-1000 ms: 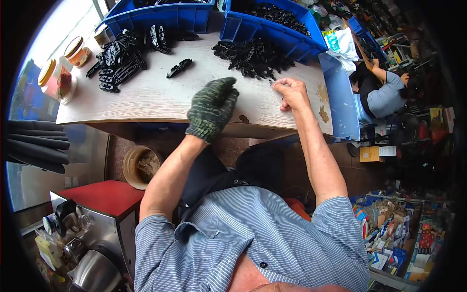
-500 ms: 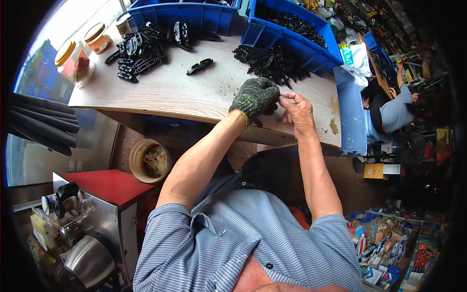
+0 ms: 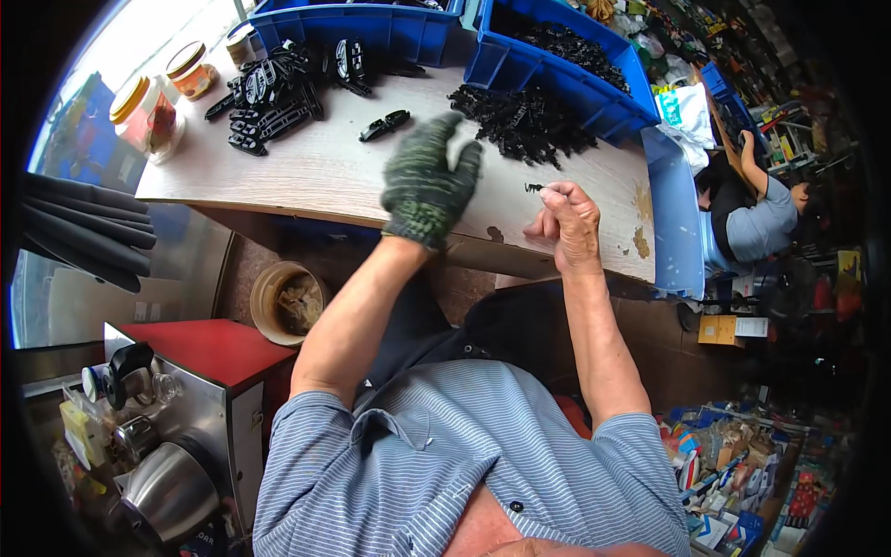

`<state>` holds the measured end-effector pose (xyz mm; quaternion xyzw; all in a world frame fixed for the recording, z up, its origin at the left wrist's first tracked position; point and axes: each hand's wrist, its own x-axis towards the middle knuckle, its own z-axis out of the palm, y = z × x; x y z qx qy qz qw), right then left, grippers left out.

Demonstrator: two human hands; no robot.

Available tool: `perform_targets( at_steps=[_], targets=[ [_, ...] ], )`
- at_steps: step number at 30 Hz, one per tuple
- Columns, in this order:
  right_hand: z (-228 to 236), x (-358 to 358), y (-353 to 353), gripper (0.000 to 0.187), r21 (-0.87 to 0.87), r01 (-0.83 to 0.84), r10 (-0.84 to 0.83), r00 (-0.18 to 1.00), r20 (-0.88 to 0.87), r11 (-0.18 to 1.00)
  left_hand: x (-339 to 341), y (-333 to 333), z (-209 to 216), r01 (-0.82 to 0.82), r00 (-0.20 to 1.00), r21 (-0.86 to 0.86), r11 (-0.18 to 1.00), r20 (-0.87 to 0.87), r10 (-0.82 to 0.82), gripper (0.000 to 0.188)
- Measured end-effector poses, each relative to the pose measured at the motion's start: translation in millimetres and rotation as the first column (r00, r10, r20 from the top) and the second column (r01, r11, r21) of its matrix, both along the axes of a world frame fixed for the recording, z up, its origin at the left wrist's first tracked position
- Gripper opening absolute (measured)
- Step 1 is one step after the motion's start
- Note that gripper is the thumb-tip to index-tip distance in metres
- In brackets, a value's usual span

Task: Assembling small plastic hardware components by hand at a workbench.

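The right hand [image 3: 569, 223] pinches a small black piece [image 3: 533, 187] endwise, likely keeping it exposed, while the left hand [image 3: 429, 186], fingers apart, hovers beside a larger part [image 3: 384, 125].

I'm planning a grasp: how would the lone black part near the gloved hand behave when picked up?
The lone black part is probably stiff, with a defined, elongated shape. It looks light, being slimmer than the gloved left hand. Its glints suggest slight slipperiness.
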<state>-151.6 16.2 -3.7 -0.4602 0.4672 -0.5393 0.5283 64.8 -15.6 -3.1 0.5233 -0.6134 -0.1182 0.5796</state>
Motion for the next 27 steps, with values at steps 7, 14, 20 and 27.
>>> perform_targets(
  at_steps=[7, 14, 20, 27],
  targets=[
    [0.7, -1.5, -6.0, 0.014, -0.007, 0.015, -0.015, 0.998, 0.056, 1.0, 80.9, -35.9, -8.9, -0.349, 0.683, 0.072, 0.934, 0.702, 0.201, 0.022],
    [3.8, 3.1, -5.6, 0.013, -0.015, 0.018, -0.015, 0.981, 0.195, 1.0, 30.0, -0.8, -20.8, 0.322, 0.939, 0.169, 0.932, -0.186, -0.29, 0.028],
    [5.9, 16.0, -6.5, 0.014, -0.025, -0.039, 0.043, 0.98, 0.196, 0.999, -10.4, 21.1, -10.4, 0.677, 0.712, 0.293, 0.675, -0.49, -0.503, 0.029],
    [12.4, 14.8, -3.1, 0.014, 0.074, -0.116, 0.102, 0.98, 0.17, 0.991, -15.4, 21.3, -5.5, 0.732, 0.67, 0.304, 0.609, -0.482, -0.565, 0.027]
  ],
)
